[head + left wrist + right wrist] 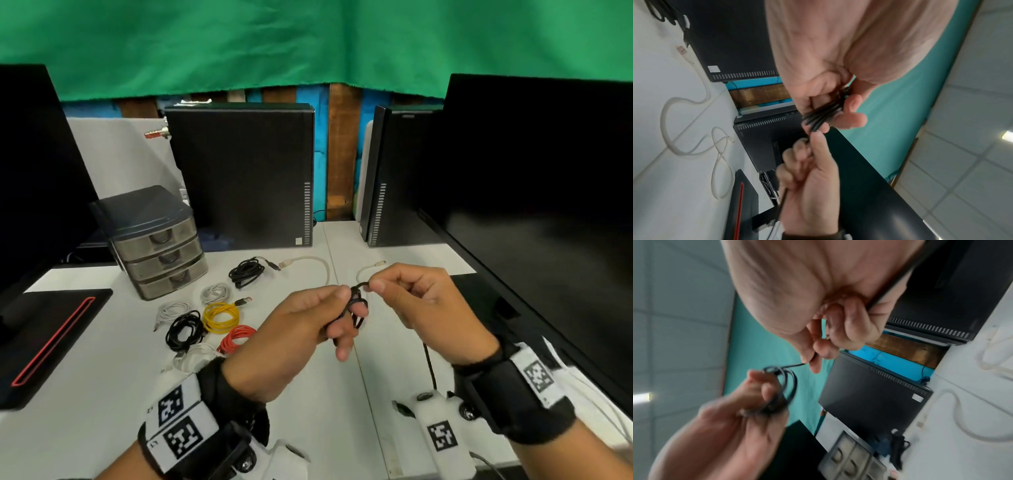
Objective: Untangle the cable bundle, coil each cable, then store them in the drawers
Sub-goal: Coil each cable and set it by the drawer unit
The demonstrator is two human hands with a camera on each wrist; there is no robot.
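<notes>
The left hand (291,329) holds small loops of a black cable (358,301) – the right hand (421,301) pinches its strand just right, above the white table (102,394).

Motion blur smears the left hand (748,402) and the thin black cable's small coil (783,386) in the right wrist view. The three-drawer grey plastic cabinet (849,457) there is blurred and cut by the bottom edge. From the head camera, the left hand (294,329) covers most of the coil (358,301), and the white coiled cable (195,356) at the bench's near-left lies partly behind that wrist.
</notes>
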